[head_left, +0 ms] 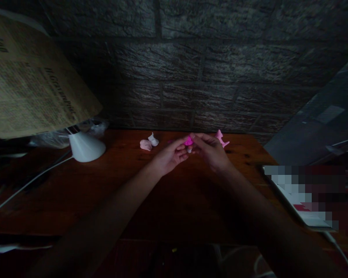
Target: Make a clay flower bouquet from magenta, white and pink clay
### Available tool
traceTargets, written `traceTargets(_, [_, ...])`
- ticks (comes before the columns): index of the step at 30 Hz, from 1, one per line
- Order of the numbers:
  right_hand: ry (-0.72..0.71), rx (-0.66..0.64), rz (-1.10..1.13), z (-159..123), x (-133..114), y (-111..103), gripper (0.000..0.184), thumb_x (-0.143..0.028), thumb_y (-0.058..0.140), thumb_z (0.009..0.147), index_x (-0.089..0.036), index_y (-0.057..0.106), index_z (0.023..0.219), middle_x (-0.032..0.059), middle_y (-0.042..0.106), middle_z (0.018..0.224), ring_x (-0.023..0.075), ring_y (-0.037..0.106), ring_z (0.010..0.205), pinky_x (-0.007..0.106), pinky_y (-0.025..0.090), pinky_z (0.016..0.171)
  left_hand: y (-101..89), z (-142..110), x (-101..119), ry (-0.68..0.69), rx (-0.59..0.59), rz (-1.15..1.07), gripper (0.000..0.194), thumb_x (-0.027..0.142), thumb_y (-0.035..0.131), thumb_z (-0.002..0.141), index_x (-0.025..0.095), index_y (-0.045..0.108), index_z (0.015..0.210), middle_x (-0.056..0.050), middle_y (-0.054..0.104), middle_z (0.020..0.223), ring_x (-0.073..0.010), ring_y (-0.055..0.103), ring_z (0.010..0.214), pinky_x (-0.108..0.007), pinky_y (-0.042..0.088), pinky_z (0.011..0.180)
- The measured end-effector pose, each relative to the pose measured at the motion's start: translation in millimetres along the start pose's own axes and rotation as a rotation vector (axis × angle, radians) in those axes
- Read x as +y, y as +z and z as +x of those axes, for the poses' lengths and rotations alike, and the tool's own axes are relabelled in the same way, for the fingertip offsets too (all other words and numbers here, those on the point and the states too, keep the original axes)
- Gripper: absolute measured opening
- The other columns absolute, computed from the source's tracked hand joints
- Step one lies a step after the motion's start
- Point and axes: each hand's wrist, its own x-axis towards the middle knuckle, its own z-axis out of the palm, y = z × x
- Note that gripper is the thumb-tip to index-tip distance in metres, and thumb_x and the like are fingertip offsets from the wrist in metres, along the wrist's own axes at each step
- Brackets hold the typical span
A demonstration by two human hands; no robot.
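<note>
Over the wooden table, my left hand [174,155] and my right hand [211,151] meet, their fingertips pinched on a small lump of bright pink modelling clay [188,141]. A small white bit [190,150] shows just under the lump by the right fingers; I cannot make out what it is. Behind the right hand stands a paler pink clay piece [221,138] with pointed ends, partly hidden. To the left of my hands lie a light pink clay lump [145,145] and a white clay lump [153,139], side by side.
A lamp with a white base [87,147] and a newsprint-patterned shade [37,77] stands at the left, its cord running to the front left. A tablet-like device [301,204], partly pixelated, lies at the right edge. A brick-patterned wall [174,61] closes off the back.
</note>
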Motion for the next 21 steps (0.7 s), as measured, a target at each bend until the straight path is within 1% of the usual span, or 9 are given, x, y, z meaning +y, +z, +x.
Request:
traceTargets(2, [0.002, 0.016, 0.046, -0.3, 2.6, 1.8, 0.030, -0.053, 0.083, 0.073, -0.024, 0.076, 0.077, 0.0013, 0.073, 0.077, 0.0137, 0.064, 0.069, 0.028, 0.054, 0.064, -0.8, 0.1, -1.3, 0.040, 0.017, 0.045, 0.014, 0.024, 0.078, 0.077, 0.016, 0.067, 0.072, 0.002, 0.062, 0.065, -0.0090, 0.056, 0.063, -0.023, 0.039, 0.062])
traceTargets(4, [-0.010, 0.040, 0.076, -0.7, 4.4, 3.4, 0.027, -0.050, 0.084, 0.073, -0.025, 0.076, 0.076, 0.0006, 0.073, 0.075, 0.0124, 0.063, 0.066, 0.028, 0.054, 0.064, -1.5, 0.1, -2.3, 0.076, 0.030, 0.073, 0.011, 0.023, 0.077, 0.076, 0.015, 0.070, 0.074, -0.001, 0.069, 0.075, -0.0101, 0.059, 0.067, -0.024, 0.041, 0.064])
traceTargets(6, [-0.029, 0.043, 0.058, -0.8, 4.5, 3.4, 0.027, -0.051, 0.082, 0.075, -0.024, 0.076, 0.076, 0.0005, 0.072, 0.075, 0.0120, 0.063, 0.065, 0.028, 0.054, 0.064, -1.7, 0.5, -2.7, 0.078, 0.029, 0.066, 0.009, 0.022, 0.076, 0.077, 0.015, 0.070, 0.075, -0.002, 0.069, 0.077, -0.0104, 0.060, 0.068, -0.024, 0.041, 0.065])
traceTargets(8, [-0.043, 0.025, 0.009, -0.4, 3.0, 1.6, 0.028, -0.053, 0.079, 0.078, -0.025, 0.077, 0.081, 0.0010, 0.073, 0.077, 0.0131, 0.065, 0.067, 0.029, 0.056, 0.064, -1.4, 1.1, -2.4, 0.050, 0.026, 0.031, 0.008, 0.021, 0.074, 0.078, 0.015, 0.069, 0.075, -0.001, 0.068, 0.075, -0.0102, 0.060, 0.068, -0.024, 0.041, 0.064])
traceTargets(12, [-0.067, -0.051, -0.061, 0.3, -2.0, -3.8, 0.032, -0.049, 0.085, 0.072, -0.029, 0.077, 0.096, 0.0002, 0.076, 0.090, 0.0156, 0.069, 0.077, 0.031, 0.058, 0.068, -0.2, 1.7, -1.7, 0.010, 0.035, -0.037, 0.012, 0.020, 0.070, 0.082, 0.015, 0.067, 0.072, 0.001, 0.063, 0.065, -0.0093, 0.059, 0.063, -0.022, 0.043, 0.063])
traceTargets(14, [-0.073, -0.081, -0.082, 0.2, -3.2, -5.0, 0.032, -0.046, 0.086, 0.071, -0.029, 0.077, 0.097, 0.0002, 0.077, 0.094, 0.0160, 0.069, 0.080, 0.032, 0.058, 0.069, -0.8, 1.6, -1.7, 0.011, 0.027, -0.027, 0.013, 0.021, 0.068, 0.085, 0.015, 0.067, 0.074, 0.001, 0.064, 0.066, -0.0100, 0.061, 0.065, -0.022, 0.044, 0.064])
traceTargets(16, [-0.064, -0.088, -0.097, -0.3, -2.8, -4.8, 0.029, -0.046, 0.084, 0.074, -0.028, 0.077, 0.095, 0.0010, 0.076, 0.092, 0.0165, 0.069, 0.080, 0.032, 0.058, 0.068, -3.0, 1.4, -1.3, 0.018, 0.013, -0.001, 0.015, 0.023, 0.067, 0.087, 0.015, 0.066, 0.074, 0.000, 0.063, 0.066, -0.0096, 0.060, 0.064, -0.021, 0.044, 0.062])
traceTargets(18, [-0.040, -0.081, -0.090, -0.9, -1.3, -4.0, 0.029, -0.046, 0.084, 0.073, -0.027, 0.077, 0.094, 0.0010, 0.076, 0.088, 0.0166, 0.069, 0.079, 0.031, 0.057, 0.066, -6.3, 1.3, -0.1, 0.012, 0.000, 0.029, 0.018, 0.024, 0.069, 0.086, 0.015, 0.063, 0.070, 0.004, 0.055, 0.058, -0.0069, 0.052, 0.054, -0.019, 0.040, 0.056])
traceTargets(21, [0.019, -0.075, -0.038, -1.4, 0.6, -3.6, 0.031, -0.044, 0.087, 0.069, -0.026, 0.078, 0.092, 0.0006, 0.076, 0.087, 0.0148, 0.068, 0.075, 0.028, 0.055, 0.064, -9.5, 1.0, 2.6, -0.019, -0.022, 0.049, 0.025, 0.022, 0.072, 0.082, 0.016, 0.056, 0.064, 0.011, 0.031, 0.047, -0.0036, 0.028, 0.041, -0.017, 0.026, 0.044])
